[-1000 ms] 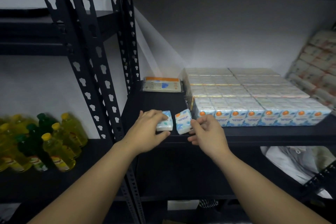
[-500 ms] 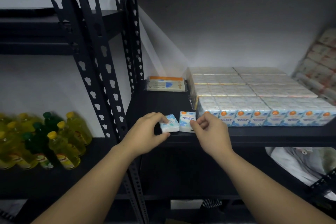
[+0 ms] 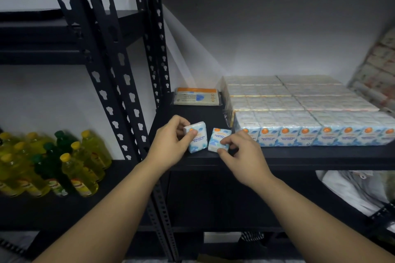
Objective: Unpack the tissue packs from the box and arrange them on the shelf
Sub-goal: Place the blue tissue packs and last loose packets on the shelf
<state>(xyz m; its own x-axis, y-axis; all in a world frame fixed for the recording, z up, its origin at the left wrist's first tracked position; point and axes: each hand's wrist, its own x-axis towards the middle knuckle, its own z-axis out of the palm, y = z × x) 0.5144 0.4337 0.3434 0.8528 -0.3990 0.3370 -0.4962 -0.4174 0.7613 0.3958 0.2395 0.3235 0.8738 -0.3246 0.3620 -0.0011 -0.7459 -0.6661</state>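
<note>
Two packs being set at the shelf's front edge, left of the stocked row.

The left hand [image 3: 168,147] is pinching one pack [image 3: 196,139]; the right hand [image 3: 241,153] is gripping the other pack [image 3: 218,140]. Both packs are standing upright and slightly tilted, just apart. The row [image 3: 310,134] is lying just right of the right hand, on the shelf [image 3: 299,153], so that hand is nearer the gap to close.

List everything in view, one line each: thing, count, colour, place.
mini tissue packs: two, white-blue, shelf front, one in each hand
wrapped tissue block: many packs, white-blue with orange dots, shelf right
flat tissue pack: one, orange-white, shelf back
wrapped bundle: one, pale with red, far right
oil bottles: several, yellow and green, lower left shelf
shelf: black metal
white bag: one, lower right
left hand: holds left pack
right hand: holds right pack
</note>
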